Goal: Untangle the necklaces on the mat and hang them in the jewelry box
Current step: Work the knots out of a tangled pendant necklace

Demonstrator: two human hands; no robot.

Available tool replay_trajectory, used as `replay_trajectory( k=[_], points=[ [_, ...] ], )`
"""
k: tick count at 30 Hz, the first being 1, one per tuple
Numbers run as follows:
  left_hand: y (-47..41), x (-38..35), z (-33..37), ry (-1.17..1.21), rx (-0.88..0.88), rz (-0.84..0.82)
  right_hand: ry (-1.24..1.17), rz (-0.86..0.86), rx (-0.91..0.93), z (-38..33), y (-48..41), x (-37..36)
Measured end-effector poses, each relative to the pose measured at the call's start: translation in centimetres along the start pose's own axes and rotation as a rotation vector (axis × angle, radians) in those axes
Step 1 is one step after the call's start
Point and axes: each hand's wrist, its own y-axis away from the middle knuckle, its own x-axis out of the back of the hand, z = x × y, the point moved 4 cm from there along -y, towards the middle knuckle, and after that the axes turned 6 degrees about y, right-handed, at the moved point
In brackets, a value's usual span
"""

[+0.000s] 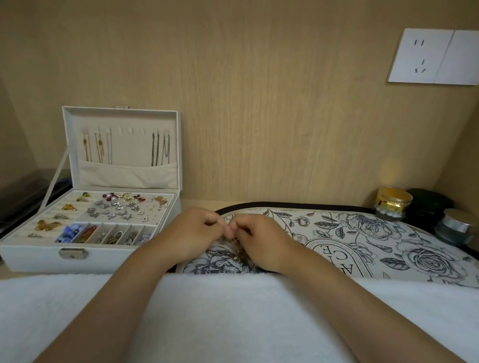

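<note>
A small tangle of thin chain necklaces (230, 253) lies on the floral mat (371, 245), at its left end. My left hand (196, 235) and my right hand (262, 241) meet just above the tangle, fingers curled, each pinching a bit of chain between them. The white jewelry box (30, 253) stands open to the left, with several necklaces (160, 148) hanging on hooks inside its raised lid (123, 110). Its tray holds earrings and charms in compartments.
A white towel (221, 310) covers the near side under my forearms. A gold-lidded jar (392, 203), a dark jar (430, 206) and a silver-lidded jar (457, 226) stand at the mat's back right. Dark items (4, 213) sit left of the box. A wall socket (443, 56) is above.
</note>
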Motion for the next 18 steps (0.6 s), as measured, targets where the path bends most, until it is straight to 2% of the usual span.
replay_trajectory(
  k=[4, 10, 13, 18],
  points=[
    [0.2, 1.0, -0.1, -0.357, -0.007, 0.044, 0.102, -0.054, -0.035, -0.3, -0.2, -0.6],
    [0.5, 1.2, -0.3, -0.796, -0.016, -0.042, 0.2, -0.12, -0.025, -1.2, -0.5, -1.0],
    [0.4, 1.0, -0.4, -0.863, -0.056, -0.066, 0.214, -0.157, -0.058, -1.4, -0.5, -0.8],
    [0.1, 1.1, -0.6, -0.793, -0.076, -0.103, 0.205, -0.21, -0.118, -1.3, -0.3, -0.6]
  ],
)
